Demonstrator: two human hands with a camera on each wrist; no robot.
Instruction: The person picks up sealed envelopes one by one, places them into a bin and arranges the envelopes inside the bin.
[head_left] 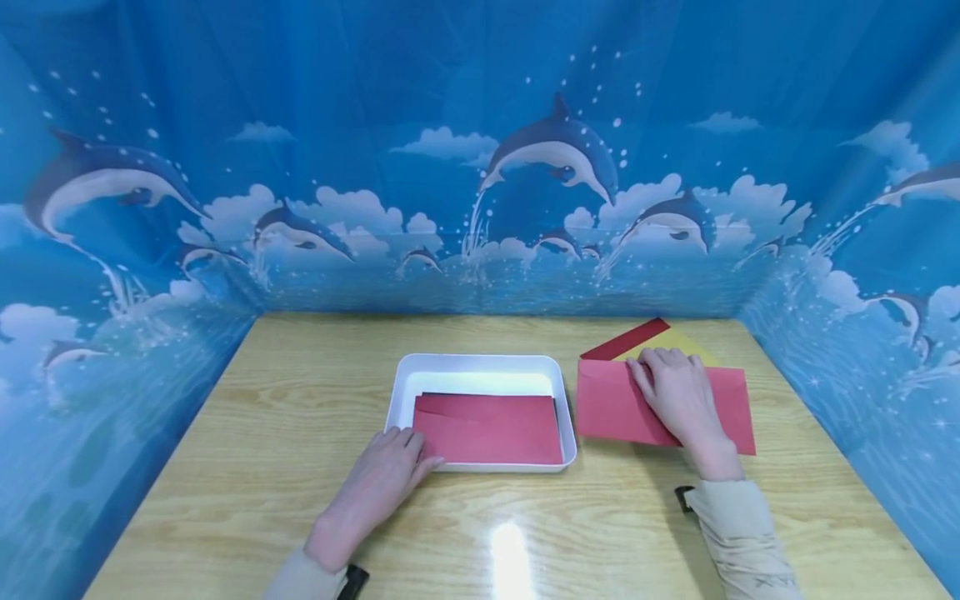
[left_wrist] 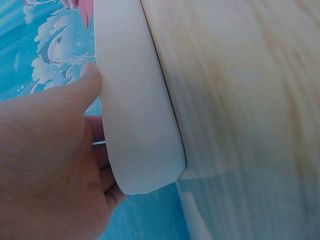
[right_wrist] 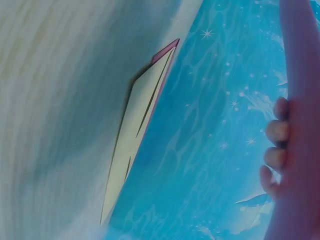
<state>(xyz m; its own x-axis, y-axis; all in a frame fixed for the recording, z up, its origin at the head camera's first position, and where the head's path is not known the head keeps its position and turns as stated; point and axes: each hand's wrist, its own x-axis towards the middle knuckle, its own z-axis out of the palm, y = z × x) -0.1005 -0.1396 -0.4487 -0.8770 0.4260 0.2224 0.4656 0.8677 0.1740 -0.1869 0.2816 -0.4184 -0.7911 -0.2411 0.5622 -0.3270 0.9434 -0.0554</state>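
Observation:
My right hand (head_left: 678, 396) grips a red envelope (head_left: 611, 404) raised over the right side of the table, its fingers over the upper edge. Fingertips (right_wrist: 276, 131) curl round the envelope in the right wrist view. Behind it lie a yellow envelope (head_left: 684, 340) and a dark red envelope (head_left: 628, 340), both partly hidden. My left hand (head_left: 378, 475) holds the near left corner of a white tray (head_left: 480, 379), thumb along the front rim and fingers at the left side. Inside the tray lies another red envelope (head_left: 487, 429), with a dark edge showing beneath it.
The tray stands mid-table on a light wood tabletop (head_left: 300, 392). A blue curtain (head_left: 337, 100) printed with dolphins borders the table at the back and both sides. Light glares off the wood near the front.

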